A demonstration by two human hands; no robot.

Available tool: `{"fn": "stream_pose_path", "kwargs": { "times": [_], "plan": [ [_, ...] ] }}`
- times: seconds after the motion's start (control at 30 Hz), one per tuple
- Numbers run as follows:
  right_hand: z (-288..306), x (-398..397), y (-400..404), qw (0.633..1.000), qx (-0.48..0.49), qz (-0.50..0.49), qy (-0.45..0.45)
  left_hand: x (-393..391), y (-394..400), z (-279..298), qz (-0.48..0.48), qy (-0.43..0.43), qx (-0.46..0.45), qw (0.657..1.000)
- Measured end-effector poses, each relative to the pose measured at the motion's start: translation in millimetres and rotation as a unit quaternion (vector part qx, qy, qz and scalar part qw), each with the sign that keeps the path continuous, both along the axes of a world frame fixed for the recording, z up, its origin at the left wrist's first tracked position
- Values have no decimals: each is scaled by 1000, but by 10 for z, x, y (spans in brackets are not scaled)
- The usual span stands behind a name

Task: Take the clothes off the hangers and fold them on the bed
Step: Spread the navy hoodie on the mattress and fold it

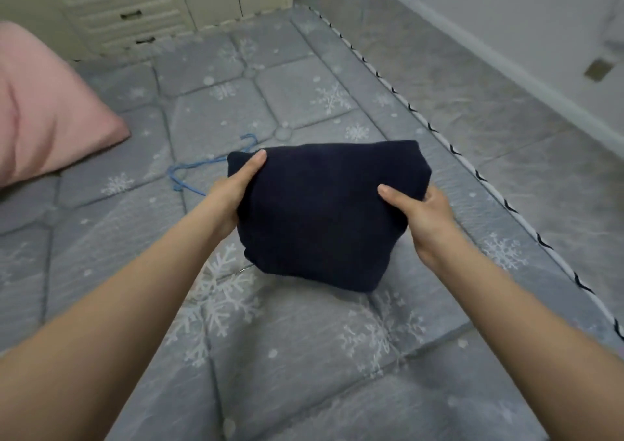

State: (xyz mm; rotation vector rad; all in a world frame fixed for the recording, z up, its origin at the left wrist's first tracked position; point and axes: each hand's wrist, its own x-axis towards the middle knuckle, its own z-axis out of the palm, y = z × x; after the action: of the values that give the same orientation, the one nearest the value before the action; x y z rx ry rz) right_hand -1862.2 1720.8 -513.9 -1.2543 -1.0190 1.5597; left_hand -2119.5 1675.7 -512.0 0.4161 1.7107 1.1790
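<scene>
Folded navy garment [324, 214] gripped at both sides, left hand [233, 197] at nine o'clock, right hand [425, 217] at three, blue hanger [199, 170] lying on grey bed [304, 356] towards ten o'clock

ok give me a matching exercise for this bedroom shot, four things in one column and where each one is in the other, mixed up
Things:
1. folded navy garment
2. blue hanger
3. pink pillow
4. chest of drawers

Places:
A. against the wall past the far end of the bed
B. held between the left hand and the right hand, above the grey snowflake mattress
C. at the left edge of the picture, on the mattress
D. lying flat on the mattress, partly hidden behind the left hand

Pairs: 1-B, 2-D, 3-C, 4-A
</scene>
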Motion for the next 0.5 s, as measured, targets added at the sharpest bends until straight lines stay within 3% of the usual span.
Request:
{"fn": "stream_pose_path", "kwargs": {
  "times": [0.17,0.23,0.4,0.5],
  "plan": [
    [290,-17,238,991,117,55,-32,-9,-143,208,31,20,160,986],
    [135,27,204,990,110,65,-61,-21,-286,82,0,33,159,987],
    [-661,301,-139,978,-48,178,-101,78,-824,-647,-65,-1,-7,998],
    [-1201,423,-547,939,-150,223,-213,277,-1347,-1237,-101,-4,-152,983]
  ]
}}
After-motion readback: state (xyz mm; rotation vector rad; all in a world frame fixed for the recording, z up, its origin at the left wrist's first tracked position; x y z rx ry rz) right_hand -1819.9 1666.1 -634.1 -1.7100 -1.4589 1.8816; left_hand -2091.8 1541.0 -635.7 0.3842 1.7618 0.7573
